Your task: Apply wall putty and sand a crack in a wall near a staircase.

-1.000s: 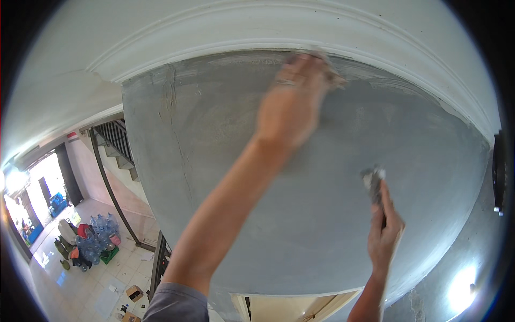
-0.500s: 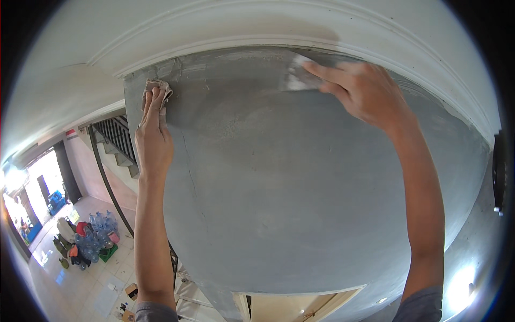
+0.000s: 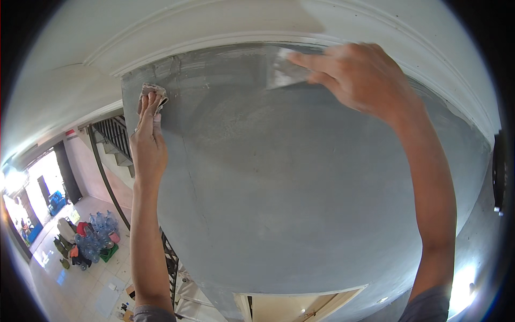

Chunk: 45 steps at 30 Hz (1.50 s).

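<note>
Standing streaked — grey wall (image 3: pixel 300 204) beneath white cornice (image 3: pixel 204 35), stairs (image 3: pixel 119 156) left.

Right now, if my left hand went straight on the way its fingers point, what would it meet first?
Your left hand would likely meet the white trim above the wall, though depth is unclear.

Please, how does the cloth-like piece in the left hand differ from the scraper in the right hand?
The cloth-like piece is crumpled and brownish; the scraper has a flat blade with whitish smears. The cloth-like piece is near the left edge of the grey wall; the scraper is further right. Both are hand-held, high on the wall.
</note>
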Each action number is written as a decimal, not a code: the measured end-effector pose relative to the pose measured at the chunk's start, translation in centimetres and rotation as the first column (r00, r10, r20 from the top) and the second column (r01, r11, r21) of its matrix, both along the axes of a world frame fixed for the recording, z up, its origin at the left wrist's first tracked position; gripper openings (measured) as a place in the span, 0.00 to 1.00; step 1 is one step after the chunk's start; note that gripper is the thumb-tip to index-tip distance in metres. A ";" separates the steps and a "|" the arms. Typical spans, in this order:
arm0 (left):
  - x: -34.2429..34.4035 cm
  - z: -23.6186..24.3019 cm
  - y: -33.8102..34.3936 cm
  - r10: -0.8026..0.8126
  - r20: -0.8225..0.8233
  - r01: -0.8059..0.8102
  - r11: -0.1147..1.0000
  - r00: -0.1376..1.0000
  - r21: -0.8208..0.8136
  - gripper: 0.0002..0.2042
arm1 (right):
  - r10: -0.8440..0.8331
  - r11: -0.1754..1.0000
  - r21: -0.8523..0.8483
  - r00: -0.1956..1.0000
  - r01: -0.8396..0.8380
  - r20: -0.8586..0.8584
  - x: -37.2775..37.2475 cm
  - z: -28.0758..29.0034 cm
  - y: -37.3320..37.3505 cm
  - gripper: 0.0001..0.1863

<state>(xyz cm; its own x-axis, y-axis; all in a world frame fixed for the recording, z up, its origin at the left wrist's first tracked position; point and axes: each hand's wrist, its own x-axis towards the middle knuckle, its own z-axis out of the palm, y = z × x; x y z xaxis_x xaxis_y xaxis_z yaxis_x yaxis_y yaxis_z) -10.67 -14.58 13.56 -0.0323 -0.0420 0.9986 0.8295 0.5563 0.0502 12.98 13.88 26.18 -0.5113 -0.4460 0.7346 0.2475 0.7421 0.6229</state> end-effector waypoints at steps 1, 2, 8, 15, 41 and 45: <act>-0.2 -0.2 -0.1 -0.023 0.033 0.023 1.000 0.999 0.009 0.19 | 0.044 0.999 0.012 0.999 -0.044 0.008 -0.8 0.3 -0.1 0.19; -0.5 -0.3 -0.1 -0.048 0.067 0.047 0.999 0.997 0.019 0.19 | 0.037 0.999 0.008 0.999 -0.037 0.008 -0.5 0.3 0.2 0.19; 0.0 -0.1 -0.8 -0.034 0.168 0.028 0.999 0.985 0.035 0.19 | -0.239 0.971 -0.033 0.969 0.238 -0.066 7.2 -0.2 7.1 0.21; 0.0 -0.4 -0.4 0.016 0.055 -0.017 1.000 0.998 0.007 0.19 | -0.115 0.989 -0.100 0.993 0.112 -0.022 9.7 -2.0 9.2 0.25; 4.3 -3.8 0.7 -0.146 0.013 0.146 0.985 0.989 -0.092 0.19 | -0.227 0.971 0.117 0.958 0.209 0.174 -1.1 5.4 -8.1 0.20; 4.7 -3.3 1.3 -0.182 -0.010 0.180 0.981 0.983 -0.075 0.20 | -0.239 0.971 0.034 0.960 0.237 0.147 7.9 4.9 1.9 0.25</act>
<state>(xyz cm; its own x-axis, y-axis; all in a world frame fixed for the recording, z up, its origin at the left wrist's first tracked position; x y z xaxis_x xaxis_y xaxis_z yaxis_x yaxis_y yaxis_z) -5.95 -13.26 10.27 -0.0158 0.0368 0.9992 0.9172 0.3984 -0.0002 20.87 15.76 31.08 -0.7074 -0.3089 0.6358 0.3194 0.6627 0.6773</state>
